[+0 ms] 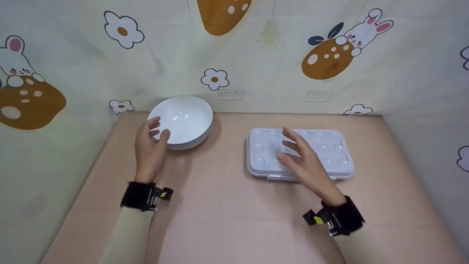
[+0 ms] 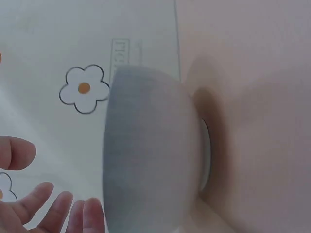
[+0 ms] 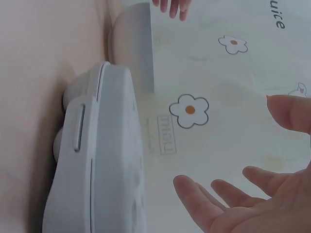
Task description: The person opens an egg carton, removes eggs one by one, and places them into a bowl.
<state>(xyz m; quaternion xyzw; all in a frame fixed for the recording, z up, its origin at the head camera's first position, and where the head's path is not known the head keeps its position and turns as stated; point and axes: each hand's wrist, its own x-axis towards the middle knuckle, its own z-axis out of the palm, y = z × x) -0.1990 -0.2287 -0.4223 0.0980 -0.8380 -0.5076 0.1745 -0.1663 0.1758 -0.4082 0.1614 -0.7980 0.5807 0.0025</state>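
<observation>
White bowl [image 1: 187, 121] and closed egg box [image 3: 70, 179], both on the desk [image 1: 227, 205].
The left hand [image 1: 150, 152] is wide by the bowl's left rim; I cannot tell if they touch. The right hand [image 1: 307, 163] is wide above the box's lid [image 1: 329, 137]. Neither holds a thing, so the work looks all left to do. The bowl sits near the back edge, by the cloth wall [image 1: 168, 55]. Free room lies between bowl and box, and in front.

Before me, pale walls [image 1: 176, 62] printed with white flowers [image 1: 123, 31] and rabbits [image 1: 361, 33] hugging brown spotted shapes [image 1: 324, 62] enclose three sides of a peach-coloured tabletop [image 1: 227, 220]
</observation>
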